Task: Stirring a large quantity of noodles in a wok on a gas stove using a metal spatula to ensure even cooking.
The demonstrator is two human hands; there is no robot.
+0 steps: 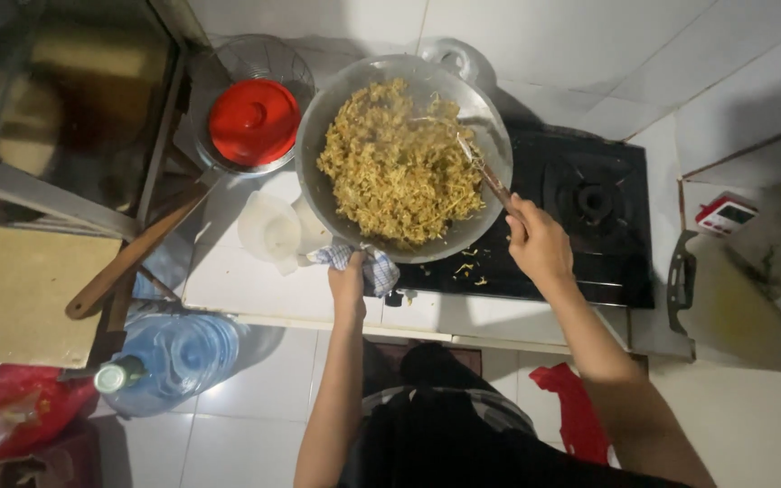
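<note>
Hands: left (347, 282) grasping checked cloth (368, 264) at wok (404, 154) rim | right (540, 242) clenched on spatula (485, 172) in noodles (399, 163)

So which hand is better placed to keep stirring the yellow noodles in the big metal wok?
Right. The right hand already holds the thin metal utensil reaching into the yellow noodles, while the left hand grips the checked cloth at the metal wok's rim.

Single head-worn view, looking steeply down.
The camera sits above the person's arms, fairly near, facing a wok (404, 158) on the stove (580, 217), with floor tiles (255, 398) below.
</note>
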